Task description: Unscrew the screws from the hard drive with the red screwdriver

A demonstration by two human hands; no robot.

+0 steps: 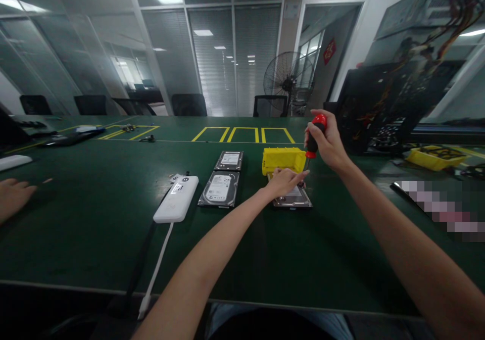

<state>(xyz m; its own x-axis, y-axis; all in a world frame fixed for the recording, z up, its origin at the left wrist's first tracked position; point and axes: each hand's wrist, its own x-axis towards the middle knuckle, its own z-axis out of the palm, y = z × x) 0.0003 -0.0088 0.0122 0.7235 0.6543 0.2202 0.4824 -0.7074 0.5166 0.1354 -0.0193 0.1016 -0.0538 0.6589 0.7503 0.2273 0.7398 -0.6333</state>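
Note:
My right hand [326, 137] is wrapped around the handle of a red-and-black screwdriver [311, 154], held nearly upright with its shaft pointing down. Below it, a hard drive [293, 198] lies on the green table. My left hand [285, 182] is closed on the far part of that drive, its fingers reaching to the screwdriver's shaft. The exact spot where the tip meets the drive is hidden by the fingers. Just behind both stands a yellow plastic box [282, 159]. Two more hard drives, a nearer one [219, 188] and a farther one [229, 160], lie left of my left hand.
A white power bank [177, 199] with a white cable [159, 264] lies to the left. Another person's hand [15, 196] rests at the left edge. An opened computer case [364, 107] with loose wires and a yellow tray [435, 157] stand at right. Yellow tape rectangles [244, 129] mark the table's far side.

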